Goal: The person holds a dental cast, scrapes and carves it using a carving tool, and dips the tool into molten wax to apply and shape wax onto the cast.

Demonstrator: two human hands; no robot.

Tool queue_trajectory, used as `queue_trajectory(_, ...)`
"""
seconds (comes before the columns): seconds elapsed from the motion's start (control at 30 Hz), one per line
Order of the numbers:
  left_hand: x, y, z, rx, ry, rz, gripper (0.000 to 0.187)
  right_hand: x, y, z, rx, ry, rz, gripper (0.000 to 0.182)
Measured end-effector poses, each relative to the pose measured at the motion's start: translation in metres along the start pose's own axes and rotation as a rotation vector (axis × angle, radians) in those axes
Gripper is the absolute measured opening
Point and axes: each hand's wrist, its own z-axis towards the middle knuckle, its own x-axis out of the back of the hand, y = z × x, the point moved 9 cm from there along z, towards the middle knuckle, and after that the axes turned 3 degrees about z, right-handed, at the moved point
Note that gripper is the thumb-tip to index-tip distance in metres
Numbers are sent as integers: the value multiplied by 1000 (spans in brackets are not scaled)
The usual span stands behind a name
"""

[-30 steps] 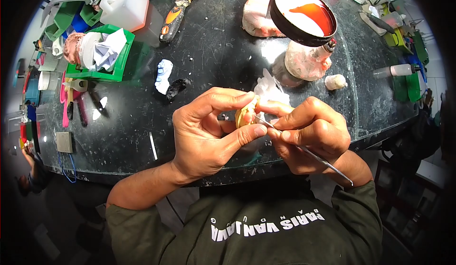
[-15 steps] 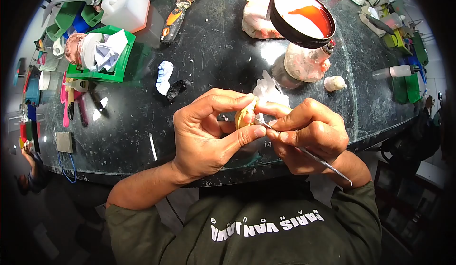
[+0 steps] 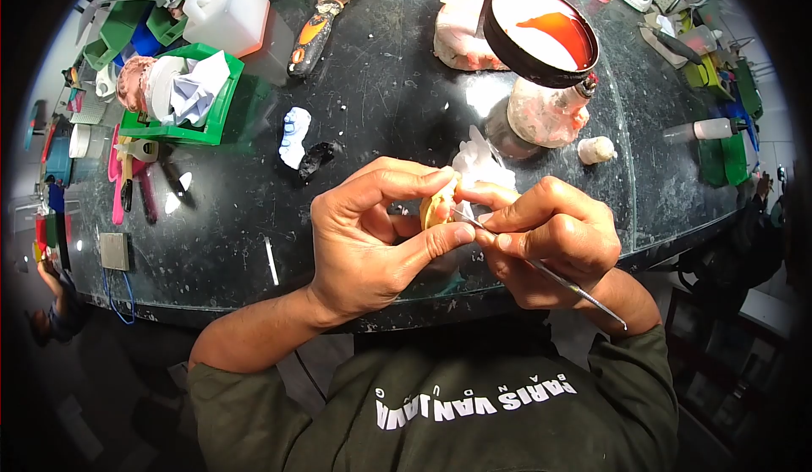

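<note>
At the far left of the dark bench [image 3: 364, 91], pink-handled tools [image 3: 115, 186] lie beside a small grey block [image 3: 114, 252], and behind them a green tray [image 3: 222, 108] holds a pink-and-white cast with crumpled white paper [image 3: 193, 87]. A white plastic jug [image 3: 227, 8] stands just behind the tray, and an orange-handled scraper [image 3: 317, 19] lies at an angle next to it. Nearer the front edge, a small white-blue cast [image 3: 293, 136] lies just beside a small black piece [image 3: 315, 159]. The left hand [image 3: 372, 239] is closed around a small yellow piece [image 3: 435, 208], pinching it between thumb and fingertips above the front edge of the bench. The right hand [image 3: 550, 244] touches the same piece from the other side and grips a thin metal tool [image 3: 541, 269] like a pen, its tip resting at the yellow piece and its long shaft running out past the wrist. Just behind the hands sits a crumpled white tissue [image 3: 478, 161]. Further back, a pinkish-white block [image 3: 461, 28] lies behind a black-rimmed round lens [image 3: 541, 36] that is tilted over a stained bottle [image 3: 548, 112]. A small white lump [image 3: 597, 149] lies to the right of that bottle, and a clear plastic bottle [image 3: 706, 128] lies on its side near green pieces [image 3: 723, 155] at the far right.
</note>
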Motion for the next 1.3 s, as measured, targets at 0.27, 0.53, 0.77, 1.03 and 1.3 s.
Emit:
queue_trajectory(0.27, 0, 1, 0, -12, 0, -6, 35, 0, -2, 1, 1, 8, 0, 22)
queue_trajectory(0.53, -1, 3, 0, -27, -18, 7, 34, 3, 1, 1, -29, 10, 56, 20)
queue_trajectory(0.77, -3, 2, 0, -18, -30, -27, 35, 3, 1, 1, -8, 16, 79, 18)
queue_trajectory(1.03, -4, 4, 0, -31, -48, -42, 38, 6, 2, 3, -39, 12, 98, 20)
queue_trajectory(1.3, -3, 4, 1, -34, -43, 1, 38, 6, 5, 4, -48, -15, 115, 21)
